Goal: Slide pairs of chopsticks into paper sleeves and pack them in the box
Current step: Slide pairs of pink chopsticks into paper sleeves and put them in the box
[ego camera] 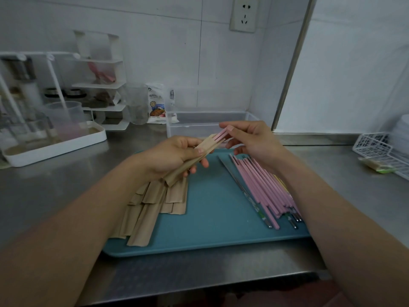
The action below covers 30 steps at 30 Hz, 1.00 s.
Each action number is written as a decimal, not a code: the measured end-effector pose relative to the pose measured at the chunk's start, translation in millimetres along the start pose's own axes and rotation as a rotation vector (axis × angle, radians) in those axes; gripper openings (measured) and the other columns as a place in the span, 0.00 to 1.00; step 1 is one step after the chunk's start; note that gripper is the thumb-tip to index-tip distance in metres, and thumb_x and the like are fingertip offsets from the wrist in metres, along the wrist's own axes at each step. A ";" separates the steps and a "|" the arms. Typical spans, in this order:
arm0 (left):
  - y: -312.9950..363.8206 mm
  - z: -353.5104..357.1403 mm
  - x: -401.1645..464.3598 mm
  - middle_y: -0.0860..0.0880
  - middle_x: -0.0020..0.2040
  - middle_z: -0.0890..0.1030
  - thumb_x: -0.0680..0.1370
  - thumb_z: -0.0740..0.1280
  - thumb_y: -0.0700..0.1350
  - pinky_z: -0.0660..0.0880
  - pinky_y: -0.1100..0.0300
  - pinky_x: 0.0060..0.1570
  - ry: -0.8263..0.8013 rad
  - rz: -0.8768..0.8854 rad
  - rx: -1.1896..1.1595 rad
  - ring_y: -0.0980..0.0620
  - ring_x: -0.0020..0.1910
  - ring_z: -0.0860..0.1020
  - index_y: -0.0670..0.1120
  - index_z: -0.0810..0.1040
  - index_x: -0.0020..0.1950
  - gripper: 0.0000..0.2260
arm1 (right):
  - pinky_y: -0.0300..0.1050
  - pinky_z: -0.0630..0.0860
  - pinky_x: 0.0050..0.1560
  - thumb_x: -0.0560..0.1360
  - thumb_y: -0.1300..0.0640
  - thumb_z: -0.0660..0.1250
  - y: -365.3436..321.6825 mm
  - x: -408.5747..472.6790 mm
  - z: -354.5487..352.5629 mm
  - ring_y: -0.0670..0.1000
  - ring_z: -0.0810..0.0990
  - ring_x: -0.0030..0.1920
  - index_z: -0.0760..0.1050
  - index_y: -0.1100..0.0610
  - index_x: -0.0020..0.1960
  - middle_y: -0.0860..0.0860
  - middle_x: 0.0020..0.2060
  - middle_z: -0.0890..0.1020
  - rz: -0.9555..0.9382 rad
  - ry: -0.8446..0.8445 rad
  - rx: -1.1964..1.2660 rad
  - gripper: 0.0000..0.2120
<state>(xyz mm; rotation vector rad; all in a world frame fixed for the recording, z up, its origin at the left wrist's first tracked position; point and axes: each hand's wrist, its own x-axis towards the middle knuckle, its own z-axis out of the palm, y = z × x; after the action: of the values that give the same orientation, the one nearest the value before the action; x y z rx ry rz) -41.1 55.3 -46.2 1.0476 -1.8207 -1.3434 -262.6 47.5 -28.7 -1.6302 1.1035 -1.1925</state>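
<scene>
My left hand [172, 156] grips a brown paper sleeve [207, 146] held above the teal tray [212, 218]. A pair of pink chopsticks [222, 134] sticks out of the sleeve's upper end, and my right hand [250, 140] pinches their tips. A fanned stack of empty brown sleeves [152, 207] lies on the tray's left side. A pile of pink chopsticks [267, 187], with a few metal ones among them, lies on its right side. A clear plastic box [210, 124] stands behind the tray against the wall.
A white tray [55, 145] with cups and a white rack sits at the left on the steel counter. A white shelf unit [104, 85] and a food packet [156, 103] stand at the back. A white wire basket [380, 149] is at the right edge.
</scene>
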 end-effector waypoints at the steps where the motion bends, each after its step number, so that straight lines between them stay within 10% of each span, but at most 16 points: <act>1: 0.4 -0.1 -0.3 0.46 0.43 0.83 0.83 0.59 0.42 0.73 0.65 0.26 -0.008 -0.001 0.003 0.55 0.28 0.75 0.48 0.79 0.59 0.10 | 0.40 0.78 0.37 0.81 0.61 0.64 0.1 0.0 -0.5 0.51 0.81 0.40 0.81 0.62 0.61 0.59 0.48 0.85 -0.008 -0.004 0.011 0.11; 5: 5.4 2.5 -4.1 0.45 0.44 0.84 0.83 0.60 0.43 0.76 0.63 0.29 -0.001 0.005 -0.033 0.54 0.32 0.78 0.47 0.79 0.60 0.10 | 0.36 0.79 0.36 0.79 0.65 0.66 -2.3 -1.1 -0.5 0.48 0.80 0.35 0.79 0.70 0.58 0.59 0.40 0.83 -0.014 0.007 0.098 0.10; 12: 8.3 -23.5 1.4 0.47 0.40 0.79 0.82 0.61 0.48 0.71 0.61 0.33 0.706 0.052 0.053 0.53 0.33 0.75 0.42 0.80 0.52 0.12 | 0.39 0.80 0.42 0.77 0.66 0.70 -7.9 5.5 -22.9 0.50 0.80 0.34 0.80 0.70 0.52 0.60 0.39 0.82 -0.016 0.499 0.423 0.07; 16: 3.4 -31.5 1.5 0.47 0.39 0.80 0.80 0.63 0.45 0.69 0.62 0.30 0.720 -0.049 0.106 0.53 0.31 0.73 0.42 0.81 0.49 0.09 | 0.40 0.81 0.40 0.76 0.68 0.70 -27.9 22.6 -30.7 0.50 0.81 0.32 0.80 0.68 0.48 0.59 0.35 0.82 -0.054 0.663 0.323 0.03; 25: 12.4 -45.6 -7.5 0.51 0.36 0.79 0.77 0.67 0.48 0.71 0.60 0.37 0.807 -0.044 0.190 0.54 0.33 0.73 0.49 0.82 0.41 0.07 | 0.37 0.74 0.29 0.71 0.60 0.77 -29.3 101.2 1.1 0.46 0.75 0.31 0.81 0.63 0.42 0.53 0.37 0.83 0.259 0.390 -0.312 0.07; 30: 24.5 -48.4 -9.9 0.48 0.38 0.81 0.77 0.69 0.52 0.74 0.59 0.34 0.468 -0.204 0.492 0.52 0.34 0.75 0.47 0.80 0.42 0.10 | 0.48 0.81 0.54 0.67 0.54 0.79 -8.3 126.9 9.8 0.54 0.84 0.50 0.80 0.65 0.54 0.57 0.49 0.84 0.281 0.311 -0.718 0.21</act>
<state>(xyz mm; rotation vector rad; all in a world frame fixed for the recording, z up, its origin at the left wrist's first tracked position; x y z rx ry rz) -0.8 45.9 -9.6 1.6807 -1.7418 -0.6679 -230.1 -69.9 9.3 -1.7360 2.0599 -0.9274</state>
